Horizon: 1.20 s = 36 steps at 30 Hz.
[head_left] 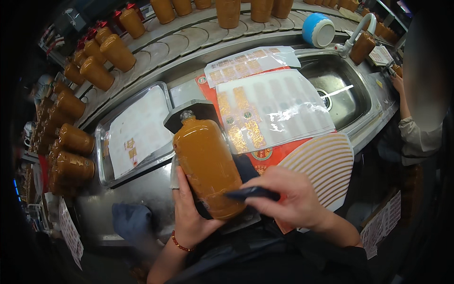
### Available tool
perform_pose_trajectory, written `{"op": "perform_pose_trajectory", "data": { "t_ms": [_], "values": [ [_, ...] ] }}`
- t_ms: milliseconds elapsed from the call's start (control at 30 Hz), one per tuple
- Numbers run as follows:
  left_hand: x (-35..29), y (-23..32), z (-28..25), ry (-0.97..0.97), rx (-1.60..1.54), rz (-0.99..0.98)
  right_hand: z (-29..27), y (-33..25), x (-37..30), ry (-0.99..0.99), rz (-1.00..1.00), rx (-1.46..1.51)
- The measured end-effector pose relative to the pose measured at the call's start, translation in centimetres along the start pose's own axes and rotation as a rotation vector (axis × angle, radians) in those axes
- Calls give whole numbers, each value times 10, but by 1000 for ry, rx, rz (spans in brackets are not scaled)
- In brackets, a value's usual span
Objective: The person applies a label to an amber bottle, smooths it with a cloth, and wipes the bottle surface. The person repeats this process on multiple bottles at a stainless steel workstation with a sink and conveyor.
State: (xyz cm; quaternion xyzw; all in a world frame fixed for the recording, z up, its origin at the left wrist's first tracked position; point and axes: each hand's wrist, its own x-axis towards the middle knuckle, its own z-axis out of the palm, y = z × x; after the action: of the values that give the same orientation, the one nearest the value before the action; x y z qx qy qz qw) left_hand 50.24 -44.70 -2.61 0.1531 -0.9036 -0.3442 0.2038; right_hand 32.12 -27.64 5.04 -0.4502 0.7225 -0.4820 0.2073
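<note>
I see my left hand (189, 213) wrapped around the lower body of a glossy amber-brown ceramic bottle (205, 165), fingers closed on its left side near the base. The bottle lies tilted on the steel surface (142, 199), long axis running from its base near me up to its neck, which points away and slightly left, onto a dark grey block (189, 111). My right hand (291, 194) pinches a flat dark blue strip-like tool (250, 193), fingers closed on it, its tip against the bottle's lower right side. Right of the bottle: sheets of gold labels (269, 106). Left of it: a steel tray (101, 156). Beyond it: a sink (340, 90).
</note>
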Motion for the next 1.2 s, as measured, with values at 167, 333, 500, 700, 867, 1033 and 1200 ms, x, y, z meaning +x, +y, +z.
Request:
{"op": "perform_pose_trajectory", "data": {
  "t_ms": [167,333,500,700,867,1033,1200],
  "values": [
    [3,3,-1,70,48,67,-17,18,17,195,-51,-252],
    [2,9,-7,63,46,49,-14,12,18,71,-59,-271],
    [3,4,-3,78,11,66,-3,-11,12,-189,-71,-62],
    [3,-17,6,24,-132,28,-5,-22,18,-41,-394,-472],
    [7,-12,1,-1,-168,7,18,-33,-36,-199,-565,-651],
    [15,11,-24,44,47,244,-4,-57,-39,-77,-328,-669],
    [10,5,-11,54,-128,28,0,-34,-34,87,74,-350]
  ]
}}
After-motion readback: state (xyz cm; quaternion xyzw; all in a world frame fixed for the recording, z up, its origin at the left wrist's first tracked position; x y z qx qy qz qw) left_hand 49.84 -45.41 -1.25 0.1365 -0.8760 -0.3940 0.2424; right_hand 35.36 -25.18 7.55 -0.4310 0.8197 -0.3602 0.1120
